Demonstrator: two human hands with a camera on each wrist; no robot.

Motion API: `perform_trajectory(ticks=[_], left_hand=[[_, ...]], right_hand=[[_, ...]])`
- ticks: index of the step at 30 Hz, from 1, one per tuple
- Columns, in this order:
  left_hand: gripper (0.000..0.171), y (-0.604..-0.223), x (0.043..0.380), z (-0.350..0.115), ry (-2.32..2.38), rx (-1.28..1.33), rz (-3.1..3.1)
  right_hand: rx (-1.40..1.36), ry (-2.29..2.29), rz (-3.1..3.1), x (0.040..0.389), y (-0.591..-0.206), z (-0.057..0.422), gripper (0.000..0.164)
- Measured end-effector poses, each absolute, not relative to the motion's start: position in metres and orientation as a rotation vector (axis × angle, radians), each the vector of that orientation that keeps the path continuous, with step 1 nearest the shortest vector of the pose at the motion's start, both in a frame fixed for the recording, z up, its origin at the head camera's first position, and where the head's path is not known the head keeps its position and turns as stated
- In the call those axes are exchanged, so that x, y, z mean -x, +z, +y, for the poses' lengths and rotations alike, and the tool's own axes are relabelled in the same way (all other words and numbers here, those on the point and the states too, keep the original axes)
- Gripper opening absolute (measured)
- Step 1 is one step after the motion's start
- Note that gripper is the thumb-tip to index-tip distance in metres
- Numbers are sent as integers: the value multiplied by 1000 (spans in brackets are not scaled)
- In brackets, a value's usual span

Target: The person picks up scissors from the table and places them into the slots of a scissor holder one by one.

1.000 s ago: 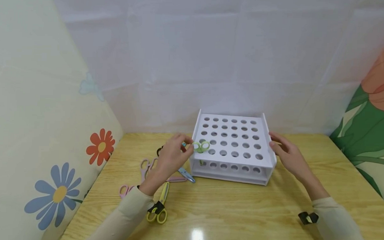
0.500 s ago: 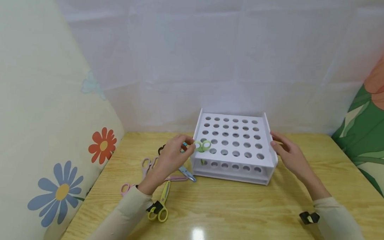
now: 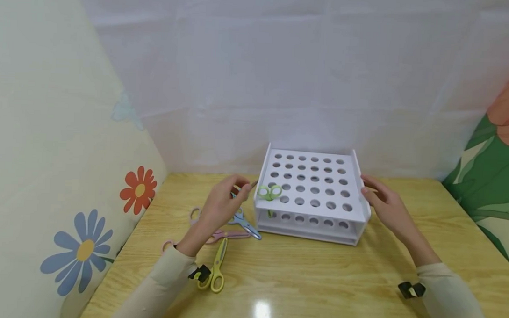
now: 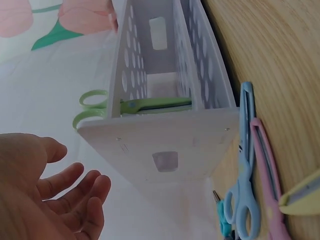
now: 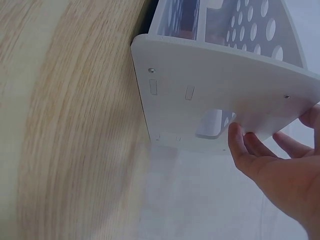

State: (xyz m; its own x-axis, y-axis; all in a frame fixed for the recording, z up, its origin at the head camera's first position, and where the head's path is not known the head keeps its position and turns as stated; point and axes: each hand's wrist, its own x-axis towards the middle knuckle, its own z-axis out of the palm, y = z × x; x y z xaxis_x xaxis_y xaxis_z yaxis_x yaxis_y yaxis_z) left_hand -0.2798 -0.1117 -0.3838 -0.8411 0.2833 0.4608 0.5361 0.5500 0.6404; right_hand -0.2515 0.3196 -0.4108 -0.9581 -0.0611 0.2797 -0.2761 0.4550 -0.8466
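Note:
A white rack with rows of round holes stands on the table. Green-handled scissors hang in a hole at its front left corner, handles above the top plate; the left wrist view shows their green sheath reaching through toward the lower shelf. Just left of the rack is my left hand; in the left wrist view its fingers are loosely bent, apart from the scissors, holding nothing. My right hand rests its fingertips on the rack's right side panel, near the handle cutout.
Left of the rack lie blue scissors, pink scissors and yellow scissors, partly under my left arm. Teal scissors show in the left wrist view. A white cloth hangs behind the wooden table.
My left hand has drawn away to the left from the green scissors' handles, which stay in the rack. The right hand keeps its place on the side panel. The head view has shifted slightly.

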Motion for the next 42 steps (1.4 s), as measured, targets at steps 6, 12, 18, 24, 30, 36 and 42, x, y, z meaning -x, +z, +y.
perform_trajectory(ticks=[6,12,18,24,30,36,42], left_hand=[[20,-392,282,-123,-1180,598,-2584],[24,-401,284,-133,-1139,534,-2688],[30,-411,292,-142,-1118,534,-2770],[44,-421,299,-152,-971,496,-2898],[49,-428,301,-156,-897,440,-2998],[45,-431,302,-157,-826,398,-3089],[41,-436,306,-157,-779,392,-3136]], right_hand=[[-295,1504,-2503,252,-412,321,55],[-273,1484,-2523,252,-412,321,57],[-268,1476,-2525,250,-412,322,56],[-251,1477,-2538,251,-412,321,58],[-261,1460,-2543,252,-413,320,59],[-242,1486,-2535,253,-413,320,58],[-250,1482,-2532,253,-413,321,57]])
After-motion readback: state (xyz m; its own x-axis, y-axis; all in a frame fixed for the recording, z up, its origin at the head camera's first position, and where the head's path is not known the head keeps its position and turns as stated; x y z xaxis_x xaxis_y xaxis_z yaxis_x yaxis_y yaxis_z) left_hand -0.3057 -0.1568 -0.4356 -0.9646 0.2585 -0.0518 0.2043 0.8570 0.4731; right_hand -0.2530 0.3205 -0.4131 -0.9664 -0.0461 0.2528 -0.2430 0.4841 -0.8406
